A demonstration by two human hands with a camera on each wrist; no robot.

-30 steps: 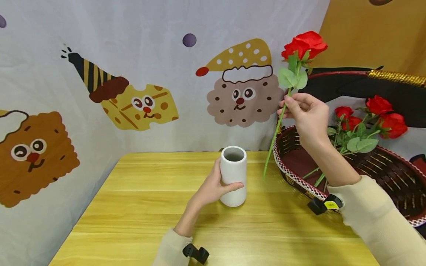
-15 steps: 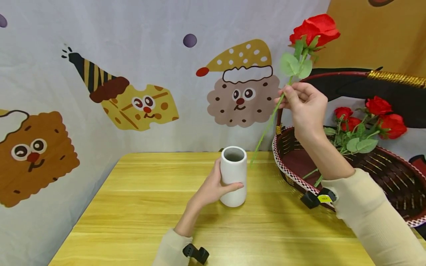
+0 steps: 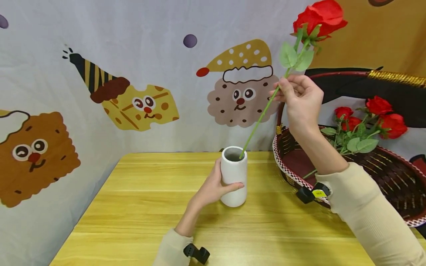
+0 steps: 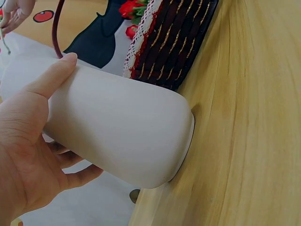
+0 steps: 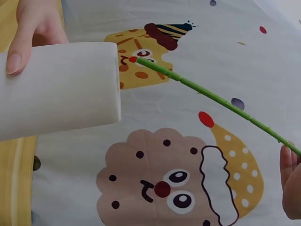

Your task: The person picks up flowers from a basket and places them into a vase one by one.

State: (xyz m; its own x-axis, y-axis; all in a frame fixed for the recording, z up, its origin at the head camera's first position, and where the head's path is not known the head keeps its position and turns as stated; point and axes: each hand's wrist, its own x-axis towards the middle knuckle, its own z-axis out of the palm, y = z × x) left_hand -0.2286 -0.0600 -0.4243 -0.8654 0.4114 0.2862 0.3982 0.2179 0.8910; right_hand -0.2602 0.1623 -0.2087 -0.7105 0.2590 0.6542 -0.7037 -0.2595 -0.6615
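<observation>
A white cylindrical vase (image 3: 233, 181) stands upright on the wooden table. My left hand (image 3: 213, 186) grips its side, the thumb lying across the front, as the left wrist view also shows with the vase (image 4: 117, 122) filling its middle. Between thumb and fingers, my right hand (image 3: 303, 98) pinches the green stem of a red artificial rose (image 3: 321, 18). The stem slants down to the left, and the right wrist view has the stem's tip (image 5: 139, 60) just outside the vase's mouth, apart from the rim. In that view the bloom is out of frame.
A dark woven basket (image 3: 281, 159) with a lace-trimmed rim and a tall handle stands on the right. Several red roses (image 3: 392, 125) lie in it, stems pointing down to the left. Behind the table (image 3: 139, 214) hangs a cloth (image 3: 149, 55) printed with cartoon snacks.
My right hand has moved up and left with the rose, swinging the stem's lower end from beside the basket to over the vase's mouth. My left hand and the vase have stayed put.
</observation>
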